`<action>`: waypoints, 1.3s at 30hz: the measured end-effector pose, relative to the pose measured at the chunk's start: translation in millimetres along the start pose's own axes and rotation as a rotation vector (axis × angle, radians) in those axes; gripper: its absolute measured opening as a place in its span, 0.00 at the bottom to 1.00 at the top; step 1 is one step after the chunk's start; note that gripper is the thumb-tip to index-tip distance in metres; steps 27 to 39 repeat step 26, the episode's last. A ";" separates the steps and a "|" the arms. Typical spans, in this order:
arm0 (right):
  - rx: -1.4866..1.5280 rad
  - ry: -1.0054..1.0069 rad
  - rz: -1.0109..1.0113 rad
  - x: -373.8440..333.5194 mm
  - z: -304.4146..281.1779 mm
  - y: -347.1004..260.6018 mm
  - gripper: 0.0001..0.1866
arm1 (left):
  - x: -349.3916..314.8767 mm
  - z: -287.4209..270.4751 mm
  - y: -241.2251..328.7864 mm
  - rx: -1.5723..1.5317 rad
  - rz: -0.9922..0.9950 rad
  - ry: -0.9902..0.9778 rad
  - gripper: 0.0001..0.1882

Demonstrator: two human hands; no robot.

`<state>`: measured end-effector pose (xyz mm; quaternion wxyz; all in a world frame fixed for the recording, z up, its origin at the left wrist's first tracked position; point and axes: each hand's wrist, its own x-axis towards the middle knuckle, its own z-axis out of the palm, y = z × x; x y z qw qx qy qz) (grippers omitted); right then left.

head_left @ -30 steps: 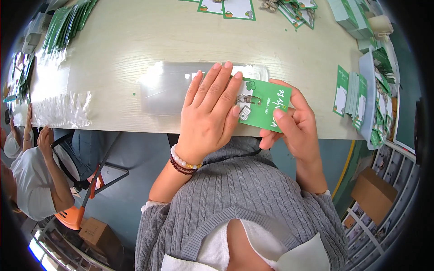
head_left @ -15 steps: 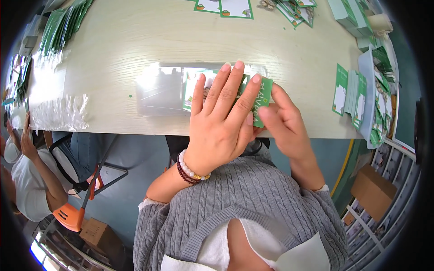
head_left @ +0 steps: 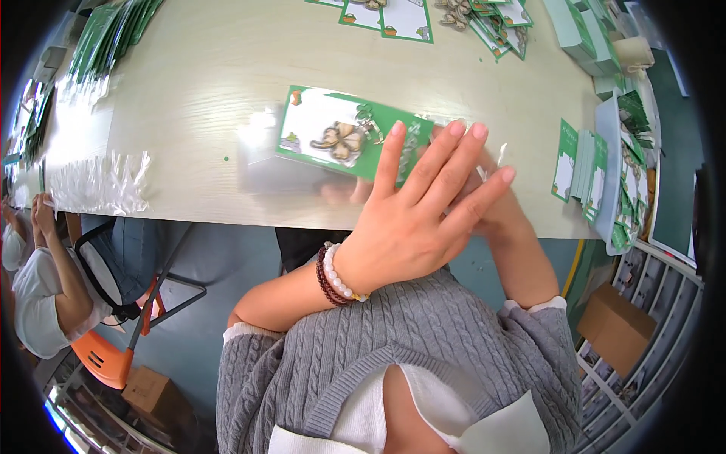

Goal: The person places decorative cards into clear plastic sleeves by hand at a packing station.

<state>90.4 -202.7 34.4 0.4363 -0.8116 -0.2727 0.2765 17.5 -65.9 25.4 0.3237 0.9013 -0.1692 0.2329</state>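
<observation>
A green and white card (head_left: pixel 344 136) with a wooden clover charm lies inside a clear plastic sleeve (head_left: pixel 261 170) on the pale wooden table (head_left: pixel 189 83). My left hand (head_left: pixel 412 219), with beaded bracelets at the wrist, lies flat with fingers spread, its fingertips pressing on the right end of the card and sleeve. My right hand (head_left: pixel 495 208) is almost wholly hidden under the left one at the sleeve's right end; its grip does not show.
Loose clear sleeves (head_left: pixel 98 185) lie at the table's left edge. Green cards (head_left: pixel 582 163) and a blue tray (head_left: pixel 609 121) of packed ones stand at right, more cards (head_left: pixel 393 15) at the far side. Another person (head_left: pixel 38 287) sits at left by an orange chair (head_left: pixel 102 359).
The card has moved left and into the clear sleeve, where it now shows. My left hand has shifted right, over my right hand.
</observation>
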 end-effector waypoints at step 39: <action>-0.579 0.191 0.274 165.3 -272.3 29.0 0.15 | -25.6 -10.0 -29.8 0.190 -0.088 -0.263 0.29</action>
